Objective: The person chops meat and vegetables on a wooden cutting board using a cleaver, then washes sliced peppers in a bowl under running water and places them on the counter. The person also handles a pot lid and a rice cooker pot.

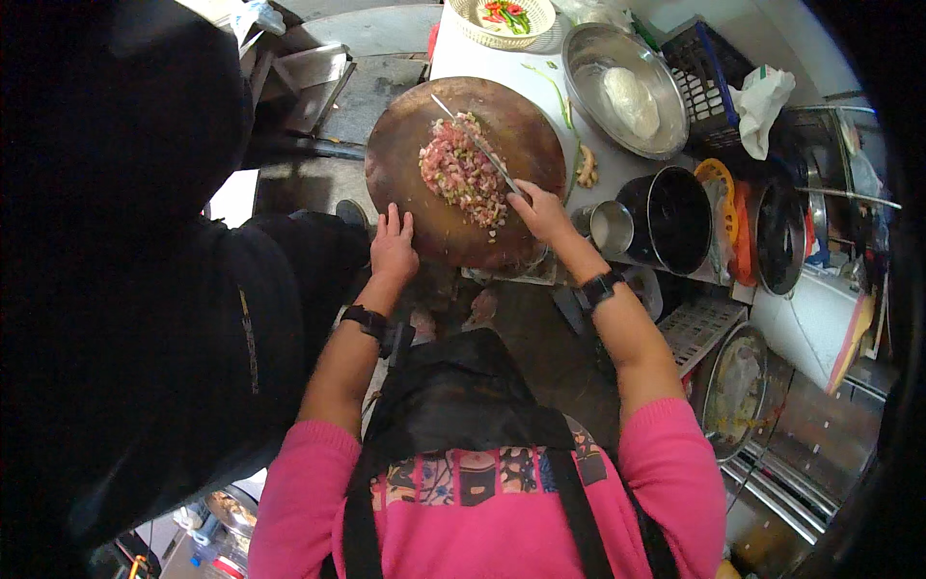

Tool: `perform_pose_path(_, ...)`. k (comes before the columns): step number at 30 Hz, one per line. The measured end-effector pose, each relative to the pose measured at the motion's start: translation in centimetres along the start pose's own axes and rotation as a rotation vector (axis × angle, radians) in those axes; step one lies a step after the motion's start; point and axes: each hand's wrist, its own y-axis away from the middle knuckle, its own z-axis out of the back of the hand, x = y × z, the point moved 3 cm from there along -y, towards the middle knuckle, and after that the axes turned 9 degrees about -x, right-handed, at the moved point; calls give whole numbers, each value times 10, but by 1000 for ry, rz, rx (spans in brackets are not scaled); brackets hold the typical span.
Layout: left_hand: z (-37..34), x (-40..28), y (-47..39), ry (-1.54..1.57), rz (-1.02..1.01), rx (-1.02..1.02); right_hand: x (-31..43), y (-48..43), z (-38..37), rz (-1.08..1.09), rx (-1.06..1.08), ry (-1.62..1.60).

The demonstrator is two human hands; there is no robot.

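Observation:
A round wooden chopping block (405,130) lies before me with a heap of chopped meat (459,163) at its middle, mixed with pale green bits. My right hand (539,210) is closed around the handle end of a knife (485,148), whose blade slants up and left across the heap. At the block's lower left rim rests my left hand (393,246), its fingers spread, holding nothing. Green stalks (561,101) and a piece of ginger root (587,168) lie on the white table to the right of the block.
A metal basin (676,137) with a pale dough-like mass, a black pot (669,221) and a metal cup (609,226) stand on the right. Behind is a basket (499,37) with red and green chillies. A person in black (145,326) stands close on the left.

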Motion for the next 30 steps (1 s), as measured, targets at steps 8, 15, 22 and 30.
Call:
perform_pose_path(8, -29, 6, -2, 811, 787, -323, -3, -17, 17, -352, -11, -717)
perform_pose_path(15, -34, -12, -6, 1084, 1160, -300, -20, -48, 2, -289, 160, -427)
perform_pose_path(22, -31, -23, -6, 1071, 1207, -323, -21, -46, 2, -308, 167, -451)
perform_pose_path(30, -34, -34, -27, 1332, 998, -56, -35, -42, 0, 206, -182, -330)
